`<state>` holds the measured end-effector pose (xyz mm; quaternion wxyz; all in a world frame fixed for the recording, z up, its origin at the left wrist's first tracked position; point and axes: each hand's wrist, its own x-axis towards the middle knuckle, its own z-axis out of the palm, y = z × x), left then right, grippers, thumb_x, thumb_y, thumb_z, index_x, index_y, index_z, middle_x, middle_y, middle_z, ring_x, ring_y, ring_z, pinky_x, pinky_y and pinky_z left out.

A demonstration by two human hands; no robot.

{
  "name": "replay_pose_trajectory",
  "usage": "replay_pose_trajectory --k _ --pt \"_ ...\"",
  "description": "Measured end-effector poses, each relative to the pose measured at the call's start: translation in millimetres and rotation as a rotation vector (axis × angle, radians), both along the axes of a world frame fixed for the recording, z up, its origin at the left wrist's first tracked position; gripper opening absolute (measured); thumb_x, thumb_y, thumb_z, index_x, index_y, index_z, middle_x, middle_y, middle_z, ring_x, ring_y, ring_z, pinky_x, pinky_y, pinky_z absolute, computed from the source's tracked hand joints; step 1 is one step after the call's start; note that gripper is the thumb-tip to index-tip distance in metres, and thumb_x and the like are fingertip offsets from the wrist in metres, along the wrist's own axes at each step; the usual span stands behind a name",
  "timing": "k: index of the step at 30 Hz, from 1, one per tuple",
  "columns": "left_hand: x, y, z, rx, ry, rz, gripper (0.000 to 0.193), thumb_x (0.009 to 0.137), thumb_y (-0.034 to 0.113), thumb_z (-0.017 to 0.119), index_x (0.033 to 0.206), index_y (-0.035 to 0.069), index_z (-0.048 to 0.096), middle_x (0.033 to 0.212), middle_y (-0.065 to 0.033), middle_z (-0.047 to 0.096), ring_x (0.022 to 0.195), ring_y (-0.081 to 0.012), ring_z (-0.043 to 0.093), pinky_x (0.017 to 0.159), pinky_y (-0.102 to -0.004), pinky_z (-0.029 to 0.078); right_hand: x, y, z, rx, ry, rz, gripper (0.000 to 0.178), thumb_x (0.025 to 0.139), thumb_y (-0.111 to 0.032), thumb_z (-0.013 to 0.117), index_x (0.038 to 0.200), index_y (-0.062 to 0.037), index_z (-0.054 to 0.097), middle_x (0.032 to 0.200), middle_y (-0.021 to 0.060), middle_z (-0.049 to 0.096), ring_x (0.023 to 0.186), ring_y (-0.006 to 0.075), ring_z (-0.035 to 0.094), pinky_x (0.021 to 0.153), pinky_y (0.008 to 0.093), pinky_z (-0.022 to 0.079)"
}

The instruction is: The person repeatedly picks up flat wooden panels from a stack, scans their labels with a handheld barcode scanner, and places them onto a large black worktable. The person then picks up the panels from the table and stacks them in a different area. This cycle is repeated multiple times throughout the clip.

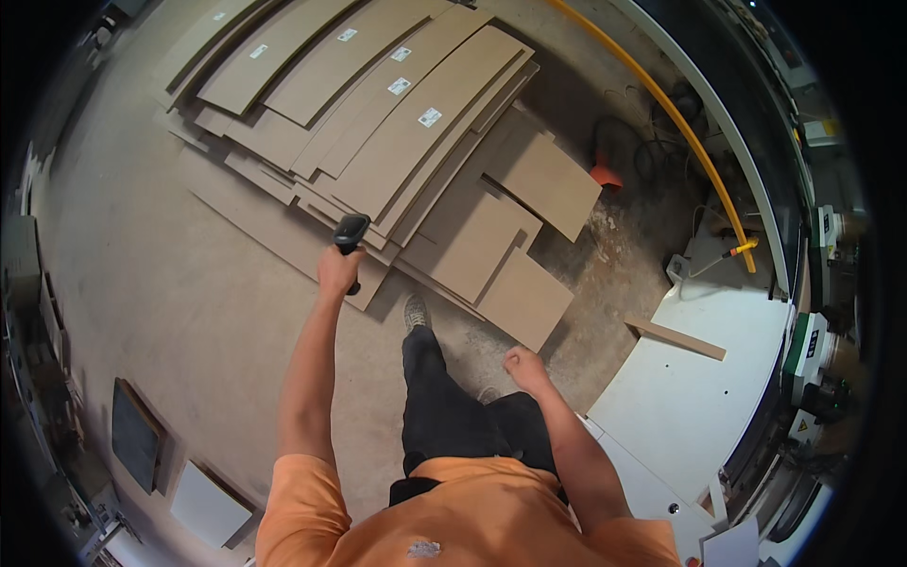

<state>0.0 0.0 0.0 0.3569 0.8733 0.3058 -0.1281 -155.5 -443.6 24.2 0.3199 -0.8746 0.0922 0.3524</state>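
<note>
My left hand (337, 271) is wrapped round the grip of a dark handheld barcode scanner (351, 230), stretched out in front of me. Beyond the scanner lies a large stack of brown boards (378, 156), several bearing white labels (430, 117). Lower at my right side, my right hand (522, 364) is loosely curled with nothing visible in it. Closest to that hand is the corner of a shorter brown board (527, 300), with a gap between them.
A white machine table (680, 397) with a narrow board strip (675, 337) stands at right. A yellow hose (675, 109) arches above it. Near the stack's right side sits an orange object (607, 174). Dark (135, 435) and white panels (210, 506) are at lower left.
</note>
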Motion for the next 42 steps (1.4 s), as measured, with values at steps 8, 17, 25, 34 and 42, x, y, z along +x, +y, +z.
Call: replay_pose_trajectory --k 8,17,25,34,42 --pt "161.0 64.8 -79.2 0.199 -0.059 -0.209 0.047 0.076 0.034 0.075 0.098 -0.007 0.07 0.111 -0.0264 0.061 0.102 -0.043 0.062 0.089 -0.048 0.051 126.1 97.4 -43.4 0.052 0.117 -0.051 0.024 0.09 -0.022 0.065 0.1 -0.0004 0.069 0.091 0.0152 0.073 0.086 0.0262 0.071 0.079 0.0366 0.055" --pt "110.9 2.3 -75.8 -0.121 -0.008 -0.298 0.038 0.071 0.023 0.078 0.101 -0.001 0.073 0.109 -0.023 0.064 0.099 -0.0408 0.065 0.087 -0.0462 0.053 308.7 206.1 -155.4 0.341 0.242 -0.604 0.067 0.097 -0.053 0.059 0.134 0.0026 0.05 0.134 0.017 0.059 0.123 0.0268 0.056 0.1 0.0439 0.046" --pt "66.4 -115.0 -10.5 -0.577 0.074 -0.444 0.039 0.073 0.033 0.071 0.084 -0.004 0.069 0.08 -0.027 0.067 0.08 -0.0409 0.069 0.072 -0.0453 0.053 275.7 93.2 -81.5 -0.132 -0.128 -0.807 0.081 0.088 -0.066 0.061 0.114 0.0114 0.066 0.111 0.0318 0.067 0.113 0.0411 0.064 0.099 0.0451 0.047" --pt "90.1 -213.2 145.4 -0.342 -0.083 -1.073 0.047 0.073 0.024 0.075 0.108 -0.004 0.06 0.079 -0.0239 0.068 0.08 -0.0428 0.068 0.074 -0.0487 0.055 107.6 -103.7 124.6 -0.57 -0.199 -0.567 0.062 0.084 -0.06 0.068 0.092 0.0013 0.071 0.087 0.0232 0.071 0.085 0.0402 0.069 0.076 0.0473 0.053" --pt "16.6 -393.9 279.7 -0.258 -0.041 -1.247 0.047 0.071 0.018 0.075 0.111 -0.003 0.062 0.084 -0.0236 0.069 0.084 -0.0433 0.067 0.076 -0.0472 0.054 -31.3 -272.4 217.3 -0.377 -0.318 -0.616 0.052 0.081 -0.053 0.075 0.085 -0.0008 0.069 0.071 0.0185 0.069 0.069 0.0377 0.068 0.067 0.0462 0.052"
